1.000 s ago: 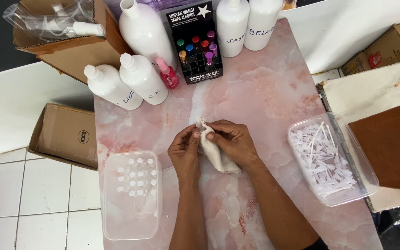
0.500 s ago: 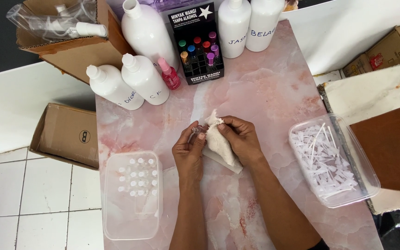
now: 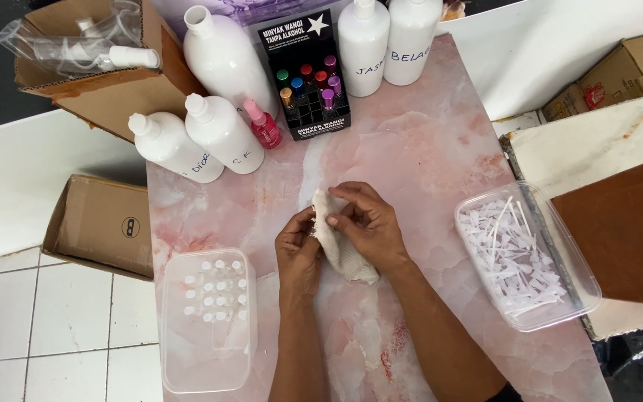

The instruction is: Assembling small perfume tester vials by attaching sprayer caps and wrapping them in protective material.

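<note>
Off-white cloth (image 3: 340, 242), small, coarse-woven and crumpled, bunched into a long lump. Held between both hands above the middle of the pink marble-patterned tabletop (image 3: 426, 149). Upper end pinched at the fingertips, lower end hanging free below the right palm, touching or just above the surface. Tilted from upper left to lower right. Something small pressed into its left edge, too hidden to tell.

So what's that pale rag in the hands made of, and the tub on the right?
The rag looks like soft woven cotton, off-white and matte: it creases and droops. The tub seems thin clear plastic, slightly glossy, since the white pieces inside show through its wall.
</note>
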